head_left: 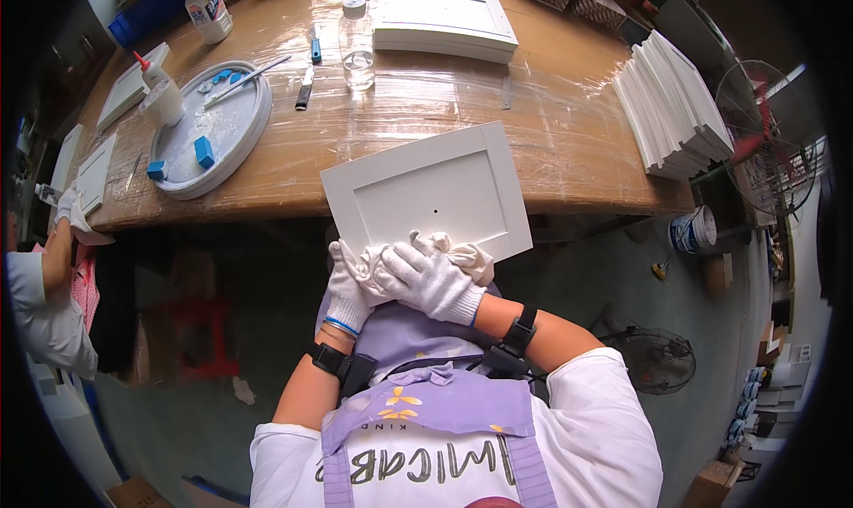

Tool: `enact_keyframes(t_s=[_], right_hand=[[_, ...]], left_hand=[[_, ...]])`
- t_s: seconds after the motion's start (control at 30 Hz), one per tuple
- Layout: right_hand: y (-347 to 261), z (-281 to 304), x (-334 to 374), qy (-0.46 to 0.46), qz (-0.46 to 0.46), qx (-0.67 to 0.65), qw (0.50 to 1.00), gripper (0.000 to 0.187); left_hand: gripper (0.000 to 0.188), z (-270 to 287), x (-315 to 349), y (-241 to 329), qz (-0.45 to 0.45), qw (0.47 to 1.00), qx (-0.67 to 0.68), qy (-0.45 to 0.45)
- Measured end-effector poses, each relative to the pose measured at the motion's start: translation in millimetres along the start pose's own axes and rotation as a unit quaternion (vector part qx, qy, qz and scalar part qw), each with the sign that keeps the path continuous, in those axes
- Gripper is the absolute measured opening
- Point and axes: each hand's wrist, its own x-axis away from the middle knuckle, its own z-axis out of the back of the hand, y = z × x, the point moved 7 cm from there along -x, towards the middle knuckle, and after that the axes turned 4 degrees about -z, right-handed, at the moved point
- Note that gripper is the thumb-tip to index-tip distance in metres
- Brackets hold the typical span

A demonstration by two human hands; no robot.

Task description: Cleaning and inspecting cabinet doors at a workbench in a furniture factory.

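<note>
A white framed panel (426,190) with a recessed centre and a small dark hole leans from my lap against the table's front edge. At its lower left corner my left hand (347,288), in a white knit glove, is closed round the edge. My right hand (433,281), gloved too, presses a crumpled off-white cloth (469,257) onto the panel's lower part, fingers curled over it. Part of the cloth bunches up between my two hands. The left fingertips behind the panel are partly hidden.
On the film-covered table (293,166) stand a round tray (233,135) with blue blocks, a clear bottle (357,50), a knife (305,90) and stacked white panels (444,19). More panels (675,108) stand at right. Another person's gloved hand (67,204) works at far left.
</note>
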Motion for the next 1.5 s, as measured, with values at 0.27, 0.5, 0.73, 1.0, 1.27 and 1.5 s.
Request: enact_keyframes(t_s=[0.27, 0.5, 0.73, 1.0, 1.27, 1.5], right_hand=[[172.6, 86.0, 164.4, -0.065, -0.457, 0.079, 0.884, 0.041], [225.4, 70.3, 190.9, 0.405, -0.449, -0.64, 0.474, 0.035], [223.5, 158.4, 125.1, 0.41, -0.374, -0.654, 0.514, 0.032], [225.6, 222.2, 112.1, 0.525, -0.324, -0.533, 0.579, 0.042], [106.0, 290.9, -91.2, 0.329, -0.076, -0.074, 0.939, 0.056], [86.8, 204.7, -150.1, 0.068, -0.142, -0.061, 0.986, 0.024]], left_hand=[[0.087, -14.0, 0.1, 12.2, -0.032, 0.985, -0.161, 0.049], [0.046, -53.9, 6.1, 43.7, -0.103, 0.959, -0.255, 0.072], [0.03, -148.4, -11.1, 88.2, -0.192, 0.954, -0.23, -0.033], [0.021, -159.2, -57.5, 112.4, -0.215, 0.877, -0.424, -0.068], [0.027, -244.8, -31.5, 143.2, -0.297, 0.784, -0.531, -0.127], [0.03, -263.5, -7.6, 139.6, -0.483, 0.56, -0.643, -0.198]])
